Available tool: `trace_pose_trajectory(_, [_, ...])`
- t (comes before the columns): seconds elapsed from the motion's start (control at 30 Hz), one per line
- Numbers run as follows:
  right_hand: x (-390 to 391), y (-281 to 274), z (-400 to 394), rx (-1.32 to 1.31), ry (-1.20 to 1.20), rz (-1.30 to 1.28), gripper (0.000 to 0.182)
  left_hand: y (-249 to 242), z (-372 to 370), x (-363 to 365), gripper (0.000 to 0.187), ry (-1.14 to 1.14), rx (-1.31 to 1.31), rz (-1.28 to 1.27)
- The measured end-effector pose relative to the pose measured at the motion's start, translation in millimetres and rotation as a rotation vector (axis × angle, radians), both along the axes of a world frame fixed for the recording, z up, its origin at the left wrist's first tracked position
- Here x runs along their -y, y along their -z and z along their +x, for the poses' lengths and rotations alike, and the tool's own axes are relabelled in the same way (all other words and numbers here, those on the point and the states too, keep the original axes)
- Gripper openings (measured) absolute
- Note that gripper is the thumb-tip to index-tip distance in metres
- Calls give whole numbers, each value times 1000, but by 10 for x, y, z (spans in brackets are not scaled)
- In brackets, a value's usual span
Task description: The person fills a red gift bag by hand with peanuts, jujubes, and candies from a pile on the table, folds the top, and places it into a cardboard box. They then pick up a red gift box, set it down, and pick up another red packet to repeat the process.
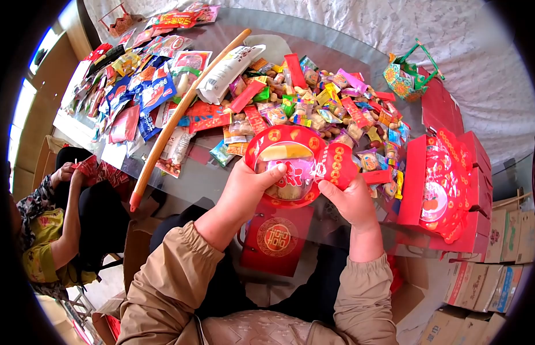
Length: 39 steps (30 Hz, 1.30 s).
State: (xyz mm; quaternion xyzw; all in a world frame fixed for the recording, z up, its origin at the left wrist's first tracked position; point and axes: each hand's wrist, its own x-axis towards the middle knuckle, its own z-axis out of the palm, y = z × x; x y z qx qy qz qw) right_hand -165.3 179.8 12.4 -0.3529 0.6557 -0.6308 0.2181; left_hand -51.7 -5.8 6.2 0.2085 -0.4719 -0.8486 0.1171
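A red gourd-shaped pouch (338, 164) with a round clear window is held up over the table's near edge. Through the window, wrapped snacks show inside. My left hand (259, 181) grips the pouch's wide round part, its thumb lying on the window. At the narrower right end, my right hand (351, 198) pinches the pouch near its neck. Just behind the pouch lies a heap of wrapped candies and nuts (313, 109). Below it, a red bag with a gold round emblem (276, 237) shows under the glass tabletop.
A long wooden stick (178, 115) lies between the candy heap and a pile of snack packets (129, 86). Filled pouches fill a red box (417, 178) at right. A green basket (408, 77) stands behind. Another person (63, 236) sits at left; cartons (480, 284) are stacked lower right.
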Motion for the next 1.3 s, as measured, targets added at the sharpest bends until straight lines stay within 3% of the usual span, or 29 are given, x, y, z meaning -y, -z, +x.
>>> trace_pose_trajectory(0.23, [-79,42,-39,197,67,-75,25,-60,1,-1,32,71,-17,124])
trace_pose_trajectory(0.33, [-78,71,-55,167,110,-75,21,42,-11,13,31,12,10,64])
trace_pose_trajectory(0.4, [-179,181,-189,-39,207,24,17,112,-41,42,30,-59,-42,46])
trace_pose_trajectory(0.43, [-123,154,-138,89,387,-85,17,106,-37,78,32,-87,-47,58])
trace_pose_trajectory(0.53, [-178,15,-258,-5,509,-209,19,99,-47,229,29,-233,-54,37])
trace_pose_trajectory(0.7, [-268,62,-341,23,532,-173,18,95,44,448,20,-361,-64,21])
trace_pose_trajectory(0.83, [-148,49,-218,-122,382,68,14,61,32,454,24,-464,-41,16])
trace_pose_trajectory(0.97, [6,58,-93,-751,270,326,14,28,17,424,27,-484,-38,28])
trace_pose_trajectory(1.2, [-225,129,-359,-961,472,593,15,92,53,413,31,-377,-46,-3])
trace_pose_trajectory(1.3, [-276,183,-398,-1002,465,677,36,76,54,379,32,-344,-68,0])
